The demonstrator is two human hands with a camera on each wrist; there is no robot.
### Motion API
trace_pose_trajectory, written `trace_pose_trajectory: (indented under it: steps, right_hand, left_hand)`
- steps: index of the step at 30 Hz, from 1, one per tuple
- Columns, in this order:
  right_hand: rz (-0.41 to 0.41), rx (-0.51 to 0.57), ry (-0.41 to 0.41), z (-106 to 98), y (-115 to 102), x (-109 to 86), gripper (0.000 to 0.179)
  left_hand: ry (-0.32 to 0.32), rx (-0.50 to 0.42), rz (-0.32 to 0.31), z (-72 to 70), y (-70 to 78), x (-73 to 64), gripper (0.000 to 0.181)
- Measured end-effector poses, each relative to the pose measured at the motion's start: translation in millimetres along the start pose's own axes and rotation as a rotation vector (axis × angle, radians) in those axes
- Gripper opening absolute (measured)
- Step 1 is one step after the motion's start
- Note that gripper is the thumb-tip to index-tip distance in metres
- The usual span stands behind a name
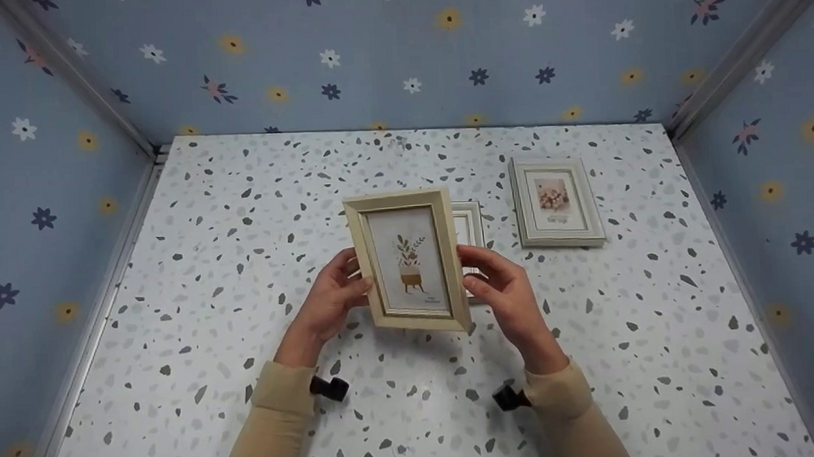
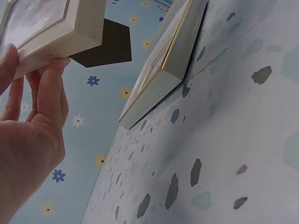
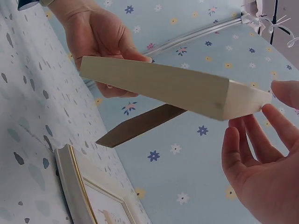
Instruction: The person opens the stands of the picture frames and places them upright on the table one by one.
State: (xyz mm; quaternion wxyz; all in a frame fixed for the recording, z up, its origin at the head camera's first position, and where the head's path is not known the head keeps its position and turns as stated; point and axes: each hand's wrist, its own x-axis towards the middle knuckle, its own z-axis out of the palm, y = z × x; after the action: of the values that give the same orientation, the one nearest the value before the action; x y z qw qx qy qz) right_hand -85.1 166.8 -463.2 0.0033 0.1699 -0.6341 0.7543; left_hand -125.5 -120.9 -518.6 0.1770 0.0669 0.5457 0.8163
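Note:
A cream picture frame (image 1: 409,263) with a potted-plant print is held up off the table, tilted, its picture towards the head view. My left hand (image 1: 330,295) grips its left edge, thumb in front and fingers behind. On the opposite edge my right hand (image 1: 508,293) pinches it the same way. Both wrist views show a dark support leg (image 3: 142,125) swung out from the frame's back. Below and behind lies a second, white picture frame (image 1: 469,225), mostly hidden in the head view; the right wrist view shows its gold-lined corner (image 3: 74,172).
A third picture frame (image 1: 557,203), white with a flower photo, lies flat at the back right of the speckled table (image 1: 238,195). Blue flowered walls (image 1: 398,55) close in the back and both sides. Small black cameras (image 1: 330,388) sit at the wrists.

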Motion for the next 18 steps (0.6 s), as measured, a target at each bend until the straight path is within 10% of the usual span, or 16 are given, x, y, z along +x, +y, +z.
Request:
trace_pose_trajectory:
  steps: [18]
  right_hand:
    - [0.033,-0.076,0.138,0,17,9.2,0.045]
  left_hand:
    - [0.138,0.199,0.137,3.6,16.0,-10.7,0.050]
